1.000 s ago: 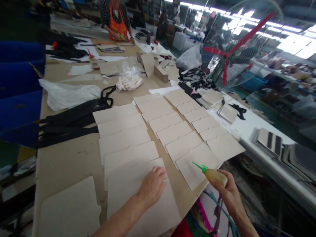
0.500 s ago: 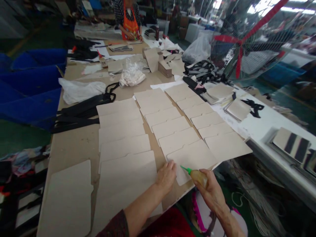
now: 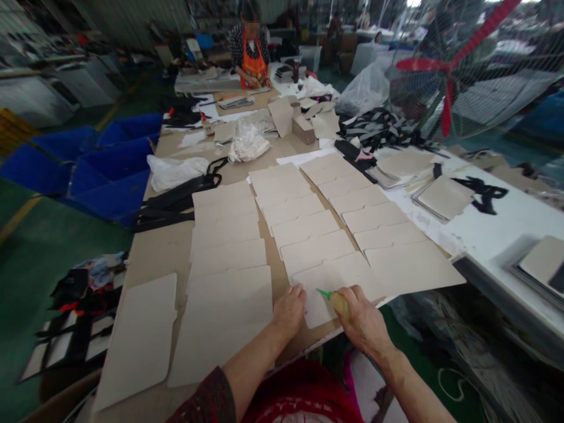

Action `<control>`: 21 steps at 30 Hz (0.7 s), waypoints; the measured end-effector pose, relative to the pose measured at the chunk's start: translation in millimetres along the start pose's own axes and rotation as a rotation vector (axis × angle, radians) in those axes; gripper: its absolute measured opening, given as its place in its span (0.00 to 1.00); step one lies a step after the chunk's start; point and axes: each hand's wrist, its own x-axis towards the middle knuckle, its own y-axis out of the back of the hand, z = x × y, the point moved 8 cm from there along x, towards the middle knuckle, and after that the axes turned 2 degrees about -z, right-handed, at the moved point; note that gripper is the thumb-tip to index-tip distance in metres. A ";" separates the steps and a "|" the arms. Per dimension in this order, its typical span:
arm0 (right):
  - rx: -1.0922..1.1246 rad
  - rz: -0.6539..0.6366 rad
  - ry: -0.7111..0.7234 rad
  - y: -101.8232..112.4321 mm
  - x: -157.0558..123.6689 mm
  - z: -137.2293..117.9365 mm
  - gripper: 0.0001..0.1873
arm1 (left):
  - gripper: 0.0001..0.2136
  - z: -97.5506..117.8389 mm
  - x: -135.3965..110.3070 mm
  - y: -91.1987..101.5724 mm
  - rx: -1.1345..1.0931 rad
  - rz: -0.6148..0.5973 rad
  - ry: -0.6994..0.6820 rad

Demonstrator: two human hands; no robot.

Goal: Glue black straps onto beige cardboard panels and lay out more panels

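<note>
My right hand (image 3: 362, 317) is wrapped round a yellowish squeeze bottle (image 3: 339, 305) with a green pointed nozzle. The nozzle points left, over the nearest beige cardboard panel (image 3: 341, 273) of the middle column. At that panel's left edge lies my left hand (image 3: 289, 306), its fingers curled and pressed together; the fingertips are partly hidden. Overlapping rows of similar panels run away from me in three columns, including a left one (image 3: 229, 305) and a right one (image 3: 409, 261). Another panel (image 3: 143, 338) lies alone at the table's near left.
Black straps (image 3: 174, 202) and plastic bags (image 3: 176, 171) lie along the left side, beside blue bins (image 3: 112, 167). A caged fan (image 3: 449, 67) stands at back right. Stacked pieces (image 3: 445, 197) rest on a white table. Across the table works a person in an orange apron (image 3: 255, 61).
The view has shifted, showing more floor on the left. My right hand and the bottle have moved slightly left; the hand now covers more of the bottle. My left hand stays by the panel's edge.
</note>
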 end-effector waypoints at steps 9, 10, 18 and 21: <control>0.111 -0.077 0.049 -6.0 4.1 1.0 0.15 | 0.20 2.7 -3.3 3.0 -0.053 0.019 0.048; 0.137 -0.072 0.047 -9.9 4.9 0.8 0.15 | 0.21 3.0 -3.7 3.5 -0.051 0.026 0.054; 0.721 0.233 -0.254 -8.9 -3.6 74.2 0.24 | 0.24 -1.1 -2.5 3.5 -0.012 0.063 0.112; 0.795 0.310 -0.445 1.9 -21.3 126.2 0.30 | 0.25 -3.5 0.5 0.2 -0.009 0.043 0.117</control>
